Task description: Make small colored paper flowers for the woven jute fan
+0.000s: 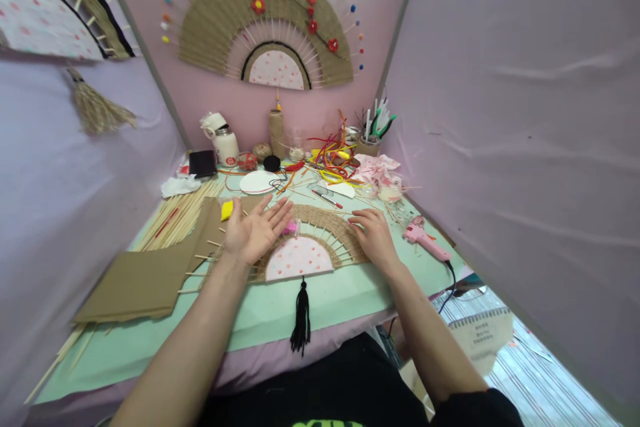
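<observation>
A half-round craft fan (327,217) of woven tan material and thin sticks lies on the table. At its centre is a white half-disc (299,259) with pink dots, and a black tassel (301,317) hangs from it over the table's front. My left hand (256,230) is held palm up above the fan's left part, fingers spread and holding nothing. Behind its fingers a small pink piece (290,227) shows on the fan. My right hand (373,233) rests at the fan's right edge, palm down, fingers slightly bent; its fingertips are partly hidden.
Cardboard pieces (135,283) and a bundle of thin sticks (173,220) lie at left. A pink glue gun (427,240) with a cord is at right. Colourful pipe cleaners (336,159), a bottle (226,147) and a pen (327,199) are farther back. A finished fan (210,27) hangs behind.
</observation>
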`<state>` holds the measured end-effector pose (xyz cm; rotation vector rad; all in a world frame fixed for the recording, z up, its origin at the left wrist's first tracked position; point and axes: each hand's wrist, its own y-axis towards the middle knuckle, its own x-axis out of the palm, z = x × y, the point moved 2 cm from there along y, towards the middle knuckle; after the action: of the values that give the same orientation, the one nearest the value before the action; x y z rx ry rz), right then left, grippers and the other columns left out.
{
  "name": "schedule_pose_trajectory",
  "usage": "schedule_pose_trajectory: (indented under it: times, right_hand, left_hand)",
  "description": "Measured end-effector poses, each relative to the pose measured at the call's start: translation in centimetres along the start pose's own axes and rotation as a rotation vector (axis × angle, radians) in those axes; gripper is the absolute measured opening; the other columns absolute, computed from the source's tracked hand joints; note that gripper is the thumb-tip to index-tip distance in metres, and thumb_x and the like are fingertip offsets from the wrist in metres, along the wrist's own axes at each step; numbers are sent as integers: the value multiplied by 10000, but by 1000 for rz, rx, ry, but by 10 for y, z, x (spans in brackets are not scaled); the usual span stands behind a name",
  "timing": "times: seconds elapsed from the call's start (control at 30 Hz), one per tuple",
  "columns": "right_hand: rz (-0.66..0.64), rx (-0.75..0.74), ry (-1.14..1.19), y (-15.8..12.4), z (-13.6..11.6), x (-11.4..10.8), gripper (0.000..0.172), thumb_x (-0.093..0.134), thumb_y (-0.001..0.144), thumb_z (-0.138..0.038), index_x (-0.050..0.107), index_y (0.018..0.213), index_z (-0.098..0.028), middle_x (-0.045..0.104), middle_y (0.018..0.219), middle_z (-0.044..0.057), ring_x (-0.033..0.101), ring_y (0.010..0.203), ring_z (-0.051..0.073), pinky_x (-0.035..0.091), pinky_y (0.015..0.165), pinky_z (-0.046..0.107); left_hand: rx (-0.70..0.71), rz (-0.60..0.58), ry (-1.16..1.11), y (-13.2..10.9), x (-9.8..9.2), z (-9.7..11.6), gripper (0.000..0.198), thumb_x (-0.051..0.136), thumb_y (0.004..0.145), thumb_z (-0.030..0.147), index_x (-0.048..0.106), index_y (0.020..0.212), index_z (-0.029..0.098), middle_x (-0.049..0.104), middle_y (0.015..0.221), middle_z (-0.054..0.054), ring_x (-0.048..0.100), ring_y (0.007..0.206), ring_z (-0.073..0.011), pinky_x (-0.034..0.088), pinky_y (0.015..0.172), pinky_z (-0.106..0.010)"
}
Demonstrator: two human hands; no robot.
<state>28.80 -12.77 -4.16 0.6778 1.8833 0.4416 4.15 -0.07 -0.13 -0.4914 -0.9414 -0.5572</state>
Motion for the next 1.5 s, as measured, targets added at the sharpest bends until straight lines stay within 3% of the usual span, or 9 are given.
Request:
schedule_pose_trajectory:
  times: [0.3, 1.07, 1.5]
  right_hand:
    - [-156, 32, -189, 7, -6, 8, 208, 541, 900, -242, 746, 922, -212, 707, 1073, 67, 546, 1018, 231, 385, 951, 399]
    - [-171, 51, -313, 8, -9, 13, 225, 540, 895, -234, 764, 872, -232, 715, 1045, 57, 539, 1010, 244, 369, 944, 408]
    - [-209, 63, -323, 5, -8, 13, 278, 478, 929, -242, 752, 953, -196, 722, 1050, 61, 572, 979, 232, 423, 909, 357]
  left_hand:
    - [12, 2, 9, -2, 2, 1, 733, 375, 832, 709, 509, 1263, 132, 599, 1230, -214, 561, 1210, -316, 540, 903, -431]
    - [22, 5, 24, -3, 1, 1, 711, 370, 845, 692, 518, 1274, 145, 629, 1184, -196, 600, 1159, -300, 533, 897, -448]
    - [25, 23, 57, -4, 3, 2, 706, 339, 853, 695, 529, 1255, 147, 633, 1172, -191, 606, 1151, -290, 529, 908, -428]
